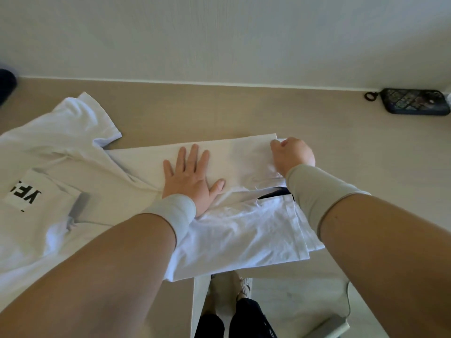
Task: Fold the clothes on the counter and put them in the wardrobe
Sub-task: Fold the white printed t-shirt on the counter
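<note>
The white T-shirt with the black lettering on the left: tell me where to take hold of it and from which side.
Grip the white T-shirt at its two shoulder seams, coming from the near counter edge. It lies spread but rumpled, its sleeve pointing away, so the shoulders probably give the cleanest lift. Both hands are busy: left hand presses the half-folded garment, right hand pinches its far corner.

On the counter [219,111], a folded shirt [231,228] lies in the middle, overlapping a spread shirt [61,147] to its left. Both hands rest on the folded one: left hand [189,178] left of right hand [291,154]. A phone [412,101] lies far right, against the wall [219,32].
</note>
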A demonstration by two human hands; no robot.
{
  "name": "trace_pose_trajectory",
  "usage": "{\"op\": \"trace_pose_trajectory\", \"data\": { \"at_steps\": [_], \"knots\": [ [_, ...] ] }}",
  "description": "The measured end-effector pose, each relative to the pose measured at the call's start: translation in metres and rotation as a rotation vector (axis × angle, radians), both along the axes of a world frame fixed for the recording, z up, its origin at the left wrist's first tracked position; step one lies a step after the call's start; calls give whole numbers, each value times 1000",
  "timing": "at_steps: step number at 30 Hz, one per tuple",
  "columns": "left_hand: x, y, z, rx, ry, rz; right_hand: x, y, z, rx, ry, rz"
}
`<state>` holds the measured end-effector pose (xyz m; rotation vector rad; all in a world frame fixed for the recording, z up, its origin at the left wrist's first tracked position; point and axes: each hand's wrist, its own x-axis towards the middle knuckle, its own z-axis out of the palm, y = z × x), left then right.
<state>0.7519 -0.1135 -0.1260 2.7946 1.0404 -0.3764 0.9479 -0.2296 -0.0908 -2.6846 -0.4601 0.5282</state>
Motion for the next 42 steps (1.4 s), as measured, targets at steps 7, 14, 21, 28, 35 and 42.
{"op": "trace_pose_trajectory", "data": {
  "at_steps": [7, 14, 21, 28, 35, 42],
  "knots": [
    [6, 3, 0, 14, -12, 12, 8, 24, -3, -2, -104, -47],
    [13, 7, -2, 16, 23, 22, -24, 28, -6, 131, -354, 247],
    [19, 10, -1, 24, 14, 28, -45, 19, -34, -219, -174, 489],
    [29, 16, 0, -29, 28, 47, -22, 19, -32, -298, -164, 462],
    [7, 31, 25, -85, -73, 149, -37, 47, -5, -170, -277, 501],
    [-93, 99, 50, -26, -27, 461, -118, 134, 31, 305, -91, 650]
  ]
}}
